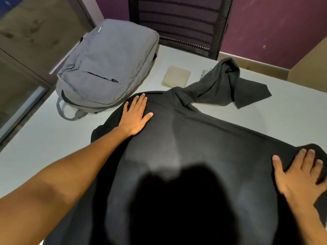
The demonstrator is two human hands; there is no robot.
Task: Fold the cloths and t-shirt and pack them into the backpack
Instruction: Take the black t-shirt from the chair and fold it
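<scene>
One dark t-shirt (194,138) is lying spread across the pale surface (44,138), and both hands are pressing down on it. The left hand (134,117) is lying flat with fingers straight near the shirt's far left edge, its grip released and holding nothing. The right hand (299,175) is resting at the right edge, fingers spread over a bunched bit of fabric, grip likewise released. One sleeve is twisting away at the far right, crumpled and partly lying over a small patterned item (205,72) that is too hidden to name. One folded beige cloth (177,76) is sitting just beyond the shirt's collar end, between the sleeve and the single grey backpack (109,68). The backpack is lying flat at the far left corner, zipped, straps trailing near the left hand. A black mesh chair (180,22) is standing behind the surface's far edge. Bare surface is showing left of the shirt and along the far right.
</scene>
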